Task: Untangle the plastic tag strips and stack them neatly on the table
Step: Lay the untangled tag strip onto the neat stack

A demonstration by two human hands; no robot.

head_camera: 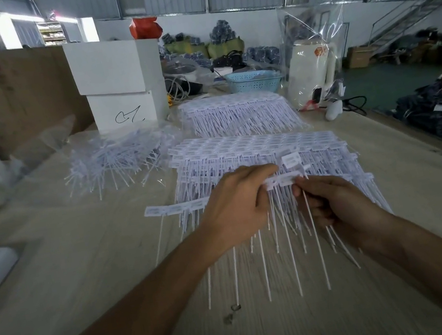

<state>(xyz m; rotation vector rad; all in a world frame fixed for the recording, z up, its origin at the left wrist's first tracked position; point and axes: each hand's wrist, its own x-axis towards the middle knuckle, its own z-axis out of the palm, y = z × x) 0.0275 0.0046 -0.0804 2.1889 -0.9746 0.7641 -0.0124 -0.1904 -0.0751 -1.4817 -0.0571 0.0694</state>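
Note:
A white plastic tag strip (pixel 175 208) with long thin tails hangs over the wooden table (pixel 86 277). My left hand (pixel 235 208) grips its header bar near the middle. My right hand (pixel 334 204) pinches the strip's right end and some tails. Just behind my hands lies a neat stack of tag strips (pixel 254 147). A second neat stack (pixel 237 112) lies farther back. A tangled heap of strips (pixel 116 161) sits at the left on clear plastic.
Two stacked white boxes (pixel 117 82) stand at the back, with a brown board (pixel 14 93) to their left. A blue basket (pixel 255 81) and a white kettle in a clear bag (pixel 312 73) stand at the back right. The table's right edge drops to the floor.

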